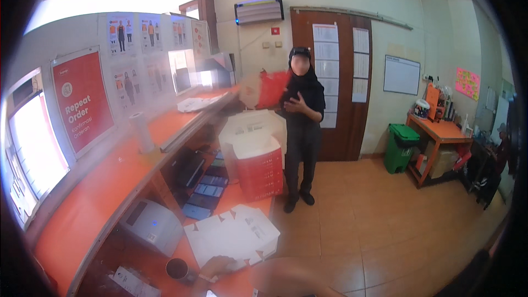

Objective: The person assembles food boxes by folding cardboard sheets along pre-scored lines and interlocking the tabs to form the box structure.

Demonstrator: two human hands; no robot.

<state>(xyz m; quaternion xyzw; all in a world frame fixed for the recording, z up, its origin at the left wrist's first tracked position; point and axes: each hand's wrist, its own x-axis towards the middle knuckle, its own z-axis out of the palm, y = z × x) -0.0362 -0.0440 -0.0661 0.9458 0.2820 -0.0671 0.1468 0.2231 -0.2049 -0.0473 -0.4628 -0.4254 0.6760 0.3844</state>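
Observation:
A flat white cardboard box blank with cut tabs and a small dark print lies on the lower orange shelf. At its near edge is my left hand, touching or close to the card; its fingers are too unclear to read. To the right, my right hand and forearm are smeared by motion at the lower edge, and the fingers cannot be made out. A cup with a dark inside stands just left of my left hand. Beyond the blank rises a stack of red-sided box blanks with white tops.
Several phones or tablets lie beside the stack, near a grey printer. The orange counter runs along the left. A person in black stands behind the stack, one hand at the chest. A green bin stands farther right.

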